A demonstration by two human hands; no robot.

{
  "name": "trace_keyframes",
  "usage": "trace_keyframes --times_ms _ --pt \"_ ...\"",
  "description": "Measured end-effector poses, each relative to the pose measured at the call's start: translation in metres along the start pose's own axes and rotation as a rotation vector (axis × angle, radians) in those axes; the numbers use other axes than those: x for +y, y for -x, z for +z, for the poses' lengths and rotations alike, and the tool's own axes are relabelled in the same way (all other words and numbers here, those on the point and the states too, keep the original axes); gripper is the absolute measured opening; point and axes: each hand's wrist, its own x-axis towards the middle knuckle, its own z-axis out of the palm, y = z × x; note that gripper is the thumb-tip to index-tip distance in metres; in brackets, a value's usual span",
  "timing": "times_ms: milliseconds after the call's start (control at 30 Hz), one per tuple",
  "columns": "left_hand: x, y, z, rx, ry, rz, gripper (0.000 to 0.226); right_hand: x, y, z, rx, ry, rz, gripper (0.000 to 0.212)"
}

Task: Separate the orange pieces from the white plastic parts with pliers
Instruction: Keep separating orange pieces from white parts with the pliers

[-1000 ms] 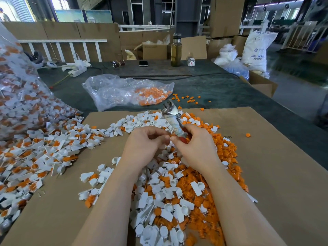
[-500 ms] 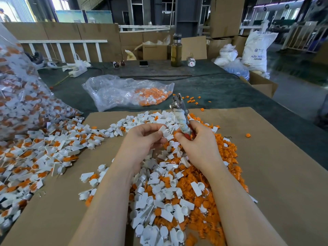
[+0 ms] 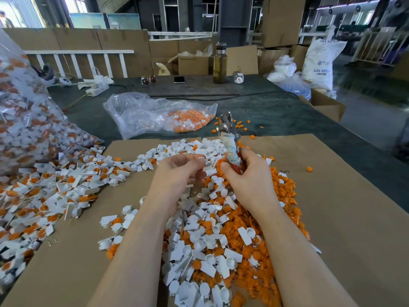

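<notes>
Both hands work: right hand (image 3: 247, 180) grips pliers (image 3: 229, 138), left hand (image 3: 177, 173) pinches white part (image 3: 204, 161).

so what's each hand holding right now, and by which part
The right hand grips the pliers by their red handles, tip pointing up. The left hand pinches a white plastic part in its fingertips.

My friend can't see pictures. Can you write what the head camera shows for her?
A person's right hand grips pliers pointing up, while the left hand holds a white plastic part, above a pile of orange pieces and white parts on brown cardboard.
</notes>
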Motion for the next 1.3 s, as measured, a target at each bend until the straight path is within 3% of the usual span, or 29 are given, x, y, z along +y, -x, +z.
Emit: trace_keyframes --times_ms 100,200,333,467,633,867,1033,1167,1300 --pt "0.000 0.000 0.001 0.012 0.029 0.016 0.020 0.000 0.000 0.000 0.022 -0.006 -0.015 0.008" --pt "0.002 0.002 0.002 0.001 0.040 0.062 0.006 0.000 0.001 0.000 0.038 -0.021 -0.023 0.008" --pt "0.004 0.006 0.003 -0.004 0.122 0.080 0.021 -0.001 0.001 0.001 0.070 -0.042 -0.048 0.009" --pt "0.004 0.008 0.007 0.009 0.187 0.037 0.017 -0.002 0.002 0.002 0.086 -0.052 -0.062 0.012" --pt "0.005 0.010 0.013 -0.012 0.198 0.006 0.005 -0.003 0.002 0.004 0.104 -0.058 -0.068 0.012" --pt "0.007 0.013 0.016 -0.017 0.213 0.032 0.004 -0.004 0.005 0.006 0.145 -0.057 -0.128 0.014" --pt "0.008 0.015 0.016 -0.032 0.196 0.076 0.018 -0.006 0.007 0.007 0.177 -0.045 -0.147 0.015" --pt "0.009 0.017 0.016 -0.031 0.178 0.118 0.009 -0.007 0.007 0.008 0.184 -0.062 -0.135 0.015" --pt "0.010 0.018 0.017 -0.035 0.165 0.150 0.016 -0.007 0.007 0.009 0.194 -0.079 -0.133 0.015"
